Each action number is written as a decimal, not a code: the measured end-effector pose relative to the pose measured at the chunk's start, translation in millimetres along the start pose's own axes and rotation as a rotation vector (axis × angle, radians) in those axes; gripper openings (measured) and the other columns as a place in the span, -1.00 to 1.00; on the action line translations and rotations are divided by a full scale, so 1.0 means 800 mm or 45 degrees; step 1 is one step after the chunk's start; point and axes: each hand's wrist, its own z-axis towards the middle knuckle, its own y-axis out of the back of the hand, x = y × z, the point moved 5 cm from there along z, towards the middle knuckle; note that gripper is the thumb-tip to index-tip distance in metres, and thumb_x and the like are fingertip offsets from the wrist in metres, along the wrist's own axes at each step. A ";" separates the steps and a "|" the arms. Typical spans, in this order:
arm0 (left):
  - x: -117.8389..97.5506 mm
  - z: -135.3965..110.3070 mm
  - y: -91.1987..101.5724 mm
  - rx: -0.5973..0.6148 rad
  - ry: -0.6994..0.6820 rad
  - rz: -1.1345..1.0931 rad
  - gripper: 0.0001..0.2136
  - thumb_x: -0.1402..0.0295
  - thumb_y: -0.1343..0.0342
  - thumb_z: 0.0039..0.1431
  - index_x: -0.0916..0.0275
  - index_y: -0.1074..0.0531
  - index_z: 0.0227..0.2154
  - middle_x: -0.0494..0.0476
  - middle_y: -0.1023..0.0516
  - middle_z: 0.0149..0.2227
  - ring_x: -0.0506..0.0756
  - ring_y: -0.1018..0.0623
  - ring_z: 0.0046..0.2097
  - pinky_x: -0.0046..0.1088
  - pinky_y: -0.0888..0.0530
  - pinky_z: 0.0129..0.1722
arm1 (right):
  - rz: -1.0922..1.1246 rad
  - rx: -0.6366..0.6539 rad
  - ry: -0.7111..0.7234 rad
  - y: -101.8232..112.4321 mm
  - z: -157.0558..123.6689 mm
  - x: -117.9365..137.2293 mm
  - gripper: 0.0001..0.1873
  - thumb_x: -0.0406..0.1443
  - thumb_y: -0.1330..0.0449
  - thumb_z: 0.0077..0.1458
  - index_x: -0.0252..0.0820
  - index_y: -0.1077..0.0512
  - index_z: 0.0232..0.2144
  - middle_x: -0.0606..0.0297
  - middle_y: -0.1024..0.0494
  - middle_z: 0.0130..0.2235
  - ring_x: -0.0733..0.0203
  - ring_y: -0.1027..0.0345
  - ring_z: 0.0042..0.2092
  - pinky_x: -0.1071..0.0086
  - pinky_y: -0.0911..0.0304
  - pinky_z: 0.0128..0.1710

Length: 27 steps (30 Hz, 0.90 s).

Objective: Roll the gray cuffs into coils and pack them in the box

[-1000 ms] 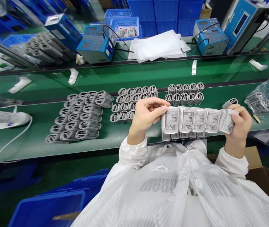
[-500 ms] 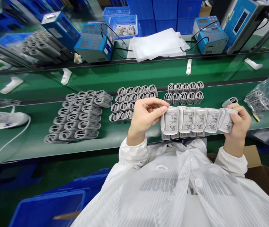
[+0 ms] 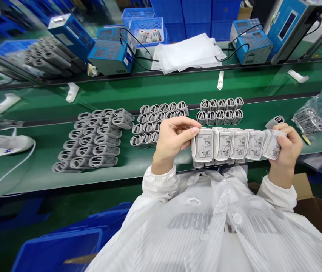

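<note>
My left-hand grip (image 3: 173, 143) is clenched on one end of a row of rolled grey blood-pressure cuffs (image 3: 227, 144), and my right-hand grip (image 3: 287, 151) grasps the other end (printed arm diagrams facing me). The row sits over the green surface (image 3: 64, 185), just beside neat ranks of more cuffs (image 3: 161, 126).

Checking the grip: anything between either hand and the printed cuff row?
Nothing visible. The left hand pinches one end and the right hand wraps the other, both directly on the row of printed folded cuffs. A lower row of cuffs shows beneath its near edge, not between hand and row.
</note>
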 end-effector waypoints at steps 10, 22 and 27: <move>0.004 0.002 0.005 -0.053 -0.070 -0.075 -0.80 0.17 -0.61 0.08 0.14 -0.77 -0.37 -0.06 -0.50 -0.65 -0.15 -0.17 -0.77 -0.63 -0.16 -0.81 | 0.047 0.016 0.025 -0.001 -0.002 0.005 -0.60 0.01 -0.52 0.13 0.02 -0.46 -0.49 0.24 -0.42 -0.35 0.06 -0.14 -0.36 0.14 -0.07 -0.38; 0.016 0.008 0.011 -0.122 -0.028 -0.118 -0.80 0.21 -0.56 0.05 0.18 -0.69 -0.41 -0.15 -0.37 -0.72 -0.16 -0.11 -0.78 -0.67 -0.11 -0.80 | 0.133 -0.003 0.026 0.000 -0.005 0.015 -0.55 0.03 -0.55 0.13 -0.05 -0.45 -0.48 0.30 -0.46 -0.35 0.14 -0.22 -0.35 0.20 -0.13 -0.37; 0.025 0.013 0.016 -0.185 0.013 -0.136 -0.78 0.23 -0.55 0.00 0.20 -0.65 -0.44 -0.14 -0.37 -0.71 -0.17 -0.10 -0.77 -0.68 -0.09 -0.79 | 0.120 0.025 -0.009 -0.004 -0.008 0.018 -0.51 0.07 -0.54 0.15 -0.04 -0.43 -0.48 0.29 -0.45 -0.34 0.15 -0.20 -0.37 0.21 -0.14 -0.40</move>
